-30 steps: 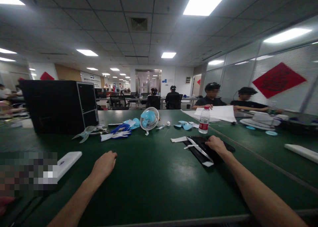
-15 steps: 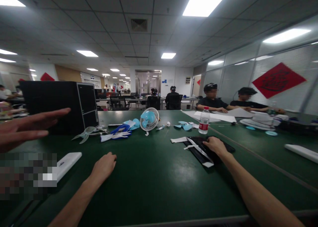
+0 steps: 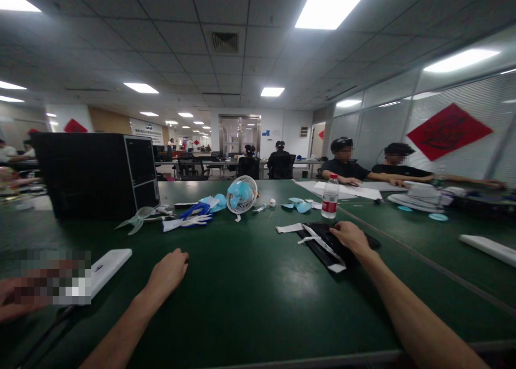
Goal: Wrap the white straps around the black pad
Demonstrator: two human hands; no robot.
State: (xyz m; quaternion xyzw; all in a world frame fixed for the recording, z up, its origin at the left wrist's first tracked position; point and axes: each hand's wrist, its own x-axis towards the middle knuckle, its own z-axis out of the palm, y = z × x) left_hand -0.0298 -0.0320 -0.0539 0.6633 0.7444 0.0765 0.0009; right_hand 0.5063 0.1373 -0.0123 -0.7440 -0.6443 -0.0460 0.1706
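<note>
My left hand [image 3: 169, 269] rests on the green table with its fingers curled in, and nothing shows in them. On the right, my right hand [image 3: 350, 236] lies on a black plastic bag [image 3: 322, 234], its fingers bent against the upper surface. White strips [image 3: 318, 239] run along the bag's left part and stick out past its edge. Just behind the bag stands a water bottle [image 3: 330, 197] with a red label. A small fan [image 3: 242, 194] with light blue blades and a white guard sits farther back, between my hands.
A black computer case [image 3: 92, 178] stands back left, with blue-white gloves [image 3: 189, 218] and clear blades [image 3: 139, 220] nearby. Another person's hand [image 3: 24, 293] is at far left by a white device [image 3: 110, 267]. Loose blue blades [image 3: 299, 205] lie behind the bag. Two people sit at right.
At far left, the other person's raised hand has gone from above the table; a hand remains lower down. One seated person at right has stretched an arm outward. My hands stay put.
</note>
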